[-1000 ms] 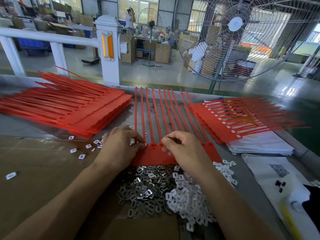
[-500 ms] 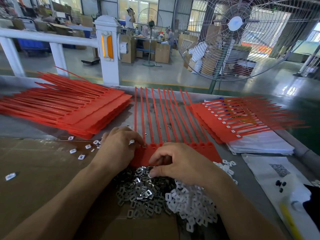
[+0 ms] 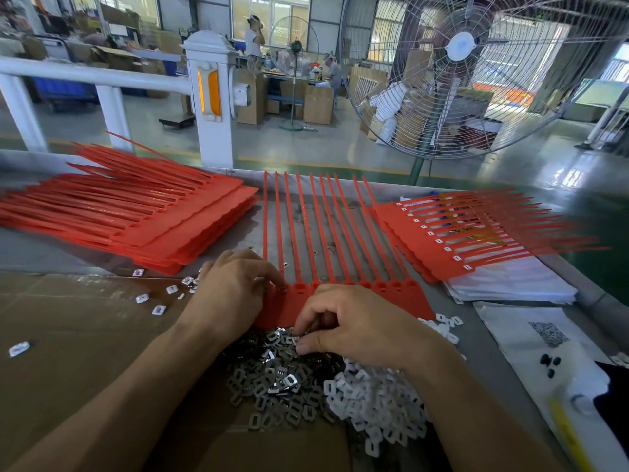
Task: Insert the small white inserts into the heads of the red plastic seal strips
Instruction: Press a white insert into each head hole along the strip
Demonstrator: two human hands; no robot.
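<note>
A joined sheet of red seal strips [image 3: 340,301] lies in front of me, tails pointing away, heads in a row near my hands. My left hand [image 3: 235,291] rests on the sheet's left end, fingertips pressing at the leftmost heads. My right hand [image 3: 354,325] lies over the sheet's near edge, fingers curled and pinching a small piece at the far edge of the grey metal inserts pile [image 3: 272,379]. The white inserts pile [image 3: 374,403] lies right of it, partly under my right wrist.
A stack of red strip sheets [image 3: 153,216] lies at the left, another stack [image 3: 459,233] at the right on white bags [image 3: 510,284]. Loose inserts [image 3: 158,310] dot the brown cardboard. A standing fan [image 3: 476,73] and white railing [image 3: 207,97] are beyond the table.
My right hand has drawn back from the strip heads toward me and down onto the insert piles, where its fingers now pinch a piece. My left hand has stayed on the sheet's left end.
</note>
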